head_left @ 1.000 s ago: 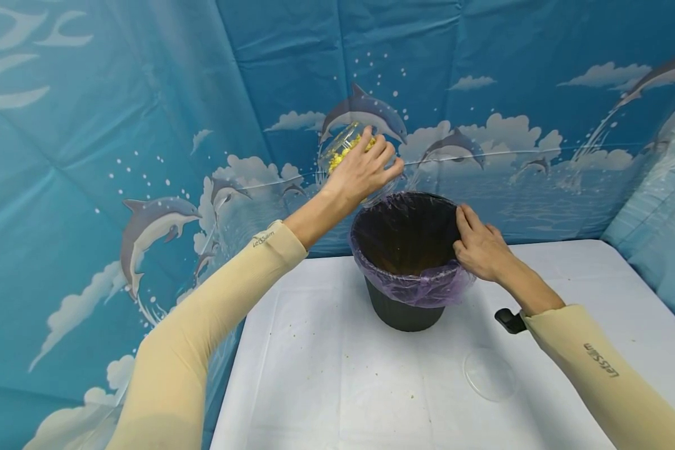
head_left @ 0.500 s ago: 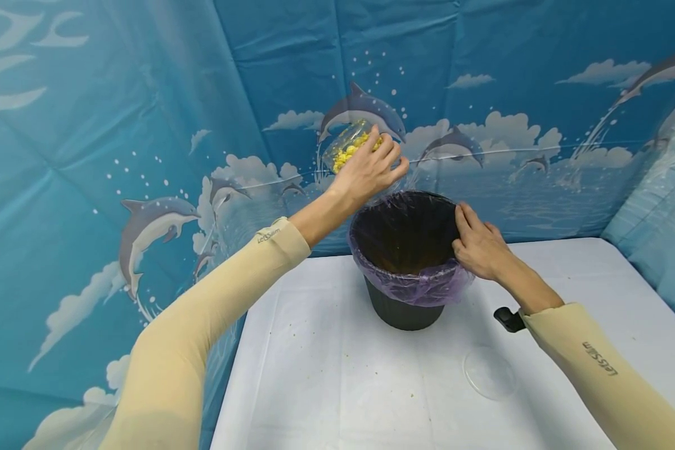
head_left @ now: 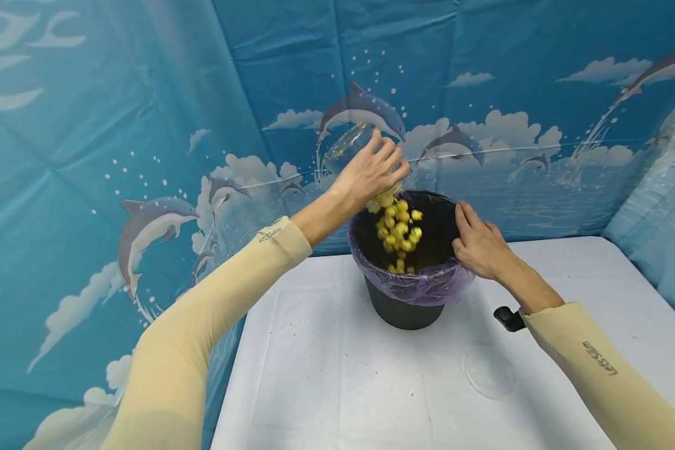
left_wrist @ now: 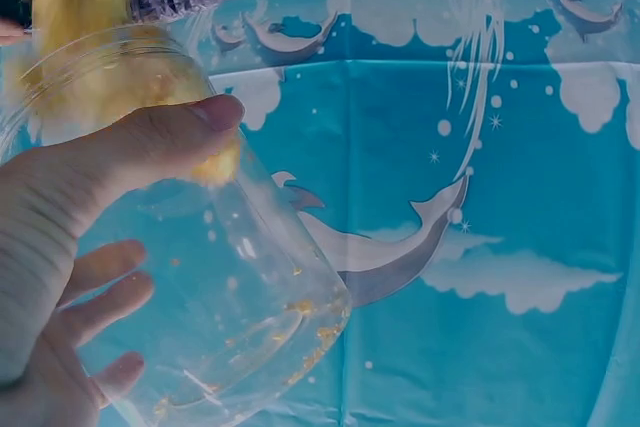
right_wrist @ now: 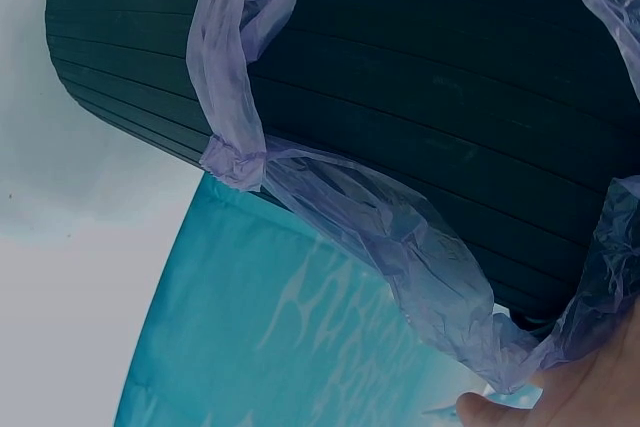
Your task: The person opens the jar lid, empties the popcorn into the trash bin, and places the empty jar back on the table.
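Observation:
My left hand (head_left: 368,169) grips a clear jar (head_left: 340,150) tipped mouth-down above a black bin (head_left: 404,315). Yellow popcorn (head_left: 396,230) pours from the mouth into the bin. In the left wrist view the thumb lies across the jar (left_wrist: 255,267) near its neck, with the fingers on the far side; only crumbs show near its base. A purple bag (head_left: 413,290) lines the bin and folds over its rim. At the rim's right side, my right hand (head_left: 484,247) pinches bag and edge. The right wrist view shows the ribbed bin wall (right_wrist: 400,97) and just part of that hand.
On the white table (head_left: 292,400), a clear round lid (head_left: 489,374) lies right of the bin, near the right forearm. Small crumbs are scattered in front of the bin. A blue dolphin-print curtain (head_left: 281,62) hangs close behind the table.
The popcorn, held inside the raised jar in the earlier frames, now streams out into the bin, leaving the jar's base nearly bare. The left hand has shifted slightly right; the right hand stays put.

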The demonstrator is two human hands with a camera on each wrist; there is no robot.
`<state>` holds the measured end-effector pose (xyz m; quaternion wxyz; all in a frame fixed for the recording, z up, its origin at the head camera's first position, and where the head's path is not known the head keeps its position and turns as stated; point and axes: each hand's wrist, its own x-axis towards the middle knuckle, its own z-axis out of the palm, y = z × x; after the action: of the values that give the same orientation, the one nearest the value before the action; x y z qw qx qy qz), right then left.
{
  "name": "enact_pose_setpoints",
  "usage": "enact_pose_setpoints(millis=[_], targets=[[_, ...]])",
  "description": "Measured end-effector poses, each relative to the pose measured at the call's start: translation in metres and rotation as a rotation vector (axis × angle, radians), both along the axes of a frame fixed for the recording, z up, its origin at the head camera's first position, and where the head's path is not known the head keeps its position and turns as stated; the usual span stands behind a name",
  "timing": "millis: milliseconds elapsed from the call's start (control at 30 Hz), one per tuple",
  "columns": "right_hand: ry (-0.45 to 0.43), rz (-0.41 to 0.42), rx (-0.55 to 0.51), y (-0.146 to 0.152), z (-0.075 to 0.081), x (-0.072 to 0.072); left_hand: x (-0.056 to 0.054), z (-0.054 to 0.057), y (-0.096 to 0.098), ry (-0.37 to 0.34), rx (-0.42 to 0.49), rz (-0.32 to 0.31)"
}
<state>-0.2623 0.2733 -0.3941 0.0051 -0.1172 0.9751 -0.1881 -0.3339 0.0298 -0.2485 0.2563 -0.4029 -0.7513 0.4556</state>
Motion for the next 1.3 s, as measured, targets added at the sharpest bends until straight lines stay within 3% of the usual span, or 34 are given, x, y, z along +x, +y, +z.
enact_pose_setpoints(millis=[500, 1300], targets=[[0.006, 0.002, 0.008, 0.001, -0.002, 0.001, 0.001, 0.003, 0.001, -0.026, 0.020, 0.005], [-0.002, -0.001, 0.008, 0.000, 0.000, -0.001, 0.001, 0.009, -0.012, -0.084, 0.155, -0.027]])
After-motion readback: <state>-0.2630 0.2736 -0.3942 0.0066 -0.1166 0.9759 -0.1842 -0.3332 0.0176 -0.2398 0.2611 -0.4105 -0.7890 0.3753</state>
